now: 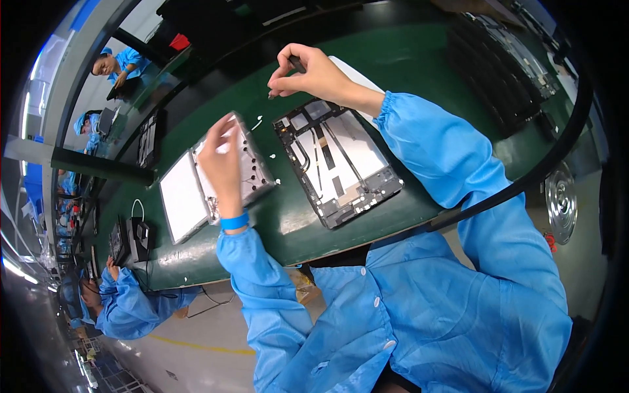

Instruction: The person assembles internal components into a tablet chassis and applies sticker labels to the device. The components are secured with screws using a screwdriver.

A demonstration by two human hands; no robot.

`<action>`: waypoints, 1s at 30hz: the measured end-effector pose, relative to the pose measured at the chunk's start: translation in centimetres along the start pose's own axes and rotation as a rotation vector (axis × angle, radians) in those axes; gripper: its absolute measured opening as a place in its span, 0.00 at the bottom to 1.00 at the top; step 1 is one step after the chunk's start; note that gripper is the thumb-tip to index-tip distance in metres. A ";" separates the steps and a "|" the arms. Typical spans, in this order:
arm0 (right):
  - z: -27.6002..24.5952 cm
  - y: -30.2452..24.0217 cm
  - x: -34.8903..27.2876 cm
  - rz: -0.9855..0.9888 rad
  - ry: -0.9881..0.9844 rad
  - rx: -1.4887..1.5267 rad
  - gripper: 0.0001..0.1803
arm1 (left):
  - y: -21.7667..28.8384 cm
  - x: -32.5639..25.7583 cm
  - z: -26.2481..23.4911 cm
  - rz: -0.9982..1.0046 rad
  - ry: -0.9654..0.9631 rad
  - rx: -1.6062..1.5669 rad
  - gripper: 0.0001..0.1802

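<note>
My left hand (221,157) lies flat on a silver tablet back cover (252,171) on the green bench, with a white sheet under its fingers. My right hand (308,72) is raised above the bench, pinching a thin dark tool between thumb and fingers, its tip pointing down-left. Below that hand lies an opened tablet frame (337,160) with grey plates, black cables and circuit parts showing. A white panel (182,203) sits to the left of the silver cover.
A green conveyor bench (406,59) runs across the view. Stacked dark tablet frames (504,65) stand at the far right. A co-worker's sleeve (131,298) is at lower left beside a small black device (139,237). Other workers in blue sit at the far left.
</note>
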State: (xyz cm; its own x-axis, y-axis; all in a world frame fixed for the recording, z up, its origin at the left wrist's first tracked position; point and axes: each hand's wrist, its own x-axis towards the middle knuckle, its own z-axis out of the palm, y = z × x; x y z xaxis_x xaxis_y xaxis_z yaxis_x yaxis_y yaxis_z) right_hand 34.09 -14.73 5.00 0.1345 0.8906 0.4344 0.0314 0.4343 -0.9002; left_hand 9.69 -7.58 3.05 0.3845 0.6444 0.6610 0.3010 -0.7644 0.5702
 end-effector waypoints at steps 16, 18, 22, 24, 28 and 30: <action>-6.1 1.7 -7.0 0.325 0.012 0.292 0.12 | 7.9 2.0 12.4 -0.101 -0.230 -0.493 0.12; -6.3 1.7 -7.3 0.328 0.017 0.453 0.11 | 7.6 1.7 13.0 -0.133 -0.265 -0.550 0.13; -7.2 1.9 -7.7 0.350 0.059 0.389 0.13 | 8.0 1.4 13.4 -0.116 -0.301 -0.586 0.14; -7.3 2.2 -7.5 0.358 0.017 0.391 0.13 | 8.2 1.3 13.2 -0.134 -0.321 -0.606 0.14; -6.8 1.9 -7.6 0.320 0.027 0.333 0.11 | 7.8 0.8 12.3 0.067 -0.180 -0.378 0.12; -7.1 1.9 -7.8 0.248 0.092 0.193 0.12 | 7.0 1.0 11.8 0.226 -0.135 -0.187 0.10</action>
State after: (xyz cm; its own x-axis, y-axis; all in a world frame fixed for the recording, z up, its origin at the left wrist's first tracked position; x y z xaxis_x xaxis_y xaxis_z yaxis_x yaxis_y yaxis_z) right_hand 40.12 -21.77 -0.28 0.2042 0.9602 0.1905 -0.2007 0.2315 -0.9519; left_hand 22.48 -12.55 1.92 0.5394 0.4408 0.7174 0.0338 -0.8627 0.5046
